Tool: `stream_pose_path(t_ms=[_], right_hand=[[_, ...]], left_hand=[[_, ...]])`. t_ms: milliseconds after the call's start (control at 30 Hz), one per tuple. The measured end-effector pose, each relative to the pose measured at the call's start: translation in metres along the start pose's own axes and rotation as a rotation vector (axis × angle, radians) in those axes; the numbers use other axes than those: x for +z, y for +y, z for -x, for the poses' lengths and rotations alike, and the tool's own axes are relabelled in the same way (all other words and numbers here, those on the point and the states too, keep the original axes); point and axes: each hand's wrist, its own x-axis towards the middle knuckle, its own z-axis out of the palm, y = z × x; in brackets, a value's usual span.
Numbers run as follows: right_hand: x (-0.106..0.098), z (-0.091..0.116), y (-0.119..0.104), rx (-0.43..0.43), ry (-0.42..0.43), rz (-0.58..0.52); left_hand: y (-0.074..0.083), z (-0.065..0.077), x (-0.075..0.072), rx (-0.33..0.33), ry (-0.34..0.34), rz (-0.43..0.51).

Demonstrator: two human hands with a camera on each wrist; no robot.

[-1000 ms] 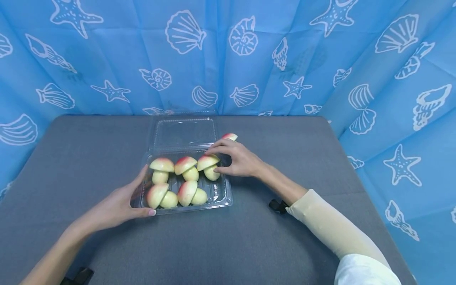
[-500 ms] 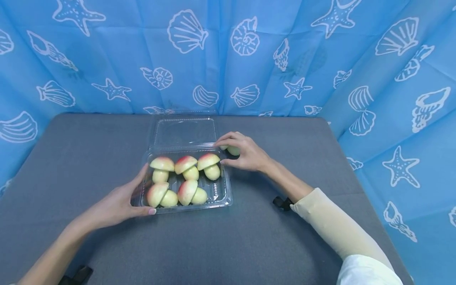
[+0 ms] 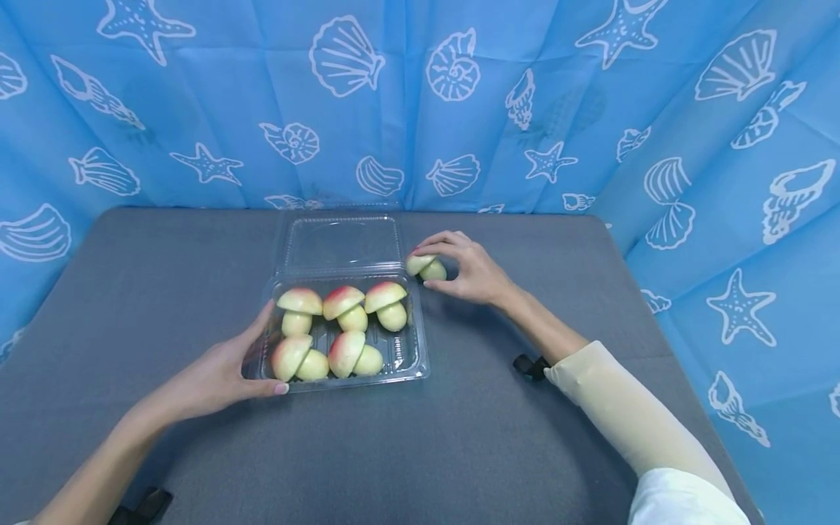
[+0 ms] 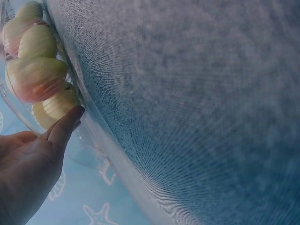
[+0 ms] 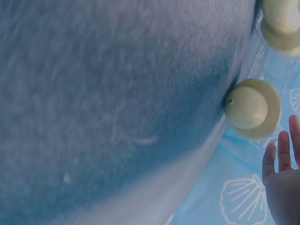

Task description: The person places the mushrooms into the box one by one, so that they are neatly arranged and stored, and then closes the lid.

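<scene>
A clear plastic clamshell box [image 3: 405,368] lies with its lid folded back. Inside are several mushroom-shaped pieces, pale yellow-green with pinkish-red caps, such as the one at the back right [image 3: 386,296]. My left hand [image 3: 219,375] holds the box's left end, thumb at the front corner and fingers along the side. Another mushroom-shaped piece [image 3: 433,270] lies on the table just right of the lid hinge. My right hand [image 3: 475,270] is arched around it, fingers over the cap. In the right wrist view, the fingers [image 5: 283,150] are extended beside this piece [image 5: 248,110], with a gap between.
The raised transparent lid [image 3: 343,242] extends towards the table's back edge. A grey cloth covers the table [image 3: 420,452]. Behind and to the right hangs a blue curtain [image 3: 407,109] with white shell and starfish prints.
My right hand has left the back-right mushroom-shaped piece in the box and moved back and right to the loose one. My left hand stays at the box's left end.
</scene>
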Motion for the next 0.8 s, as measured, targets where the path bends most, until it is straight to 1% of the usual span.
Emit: stream_pose_path(t_ms=[200, 400, 600, 800], right_hand=[[-0.004, 0.001, 0.008, 0.048, -0.031, 0.001], [-0.005, 0.002, 0.015, 0.095, -0.107, -0.005], [-0.003, 0.002, 0.022, 0.124, -0.18, -0.024], [-0.001, 0.002, 0.025, 0.145, -0.228, -0.037]], left_hand=[[0.0, 0.0, 0.0, 0.003, 0.003, -0.003], [0.001, 0.0, 0.0, 0.003, 0.008, -0.006], [0.001, 0.0, 0.0, -0.006, 0.006, -0.008], [0.0, 0.0, 0.0, -0.005, 0.004, -0.01]])
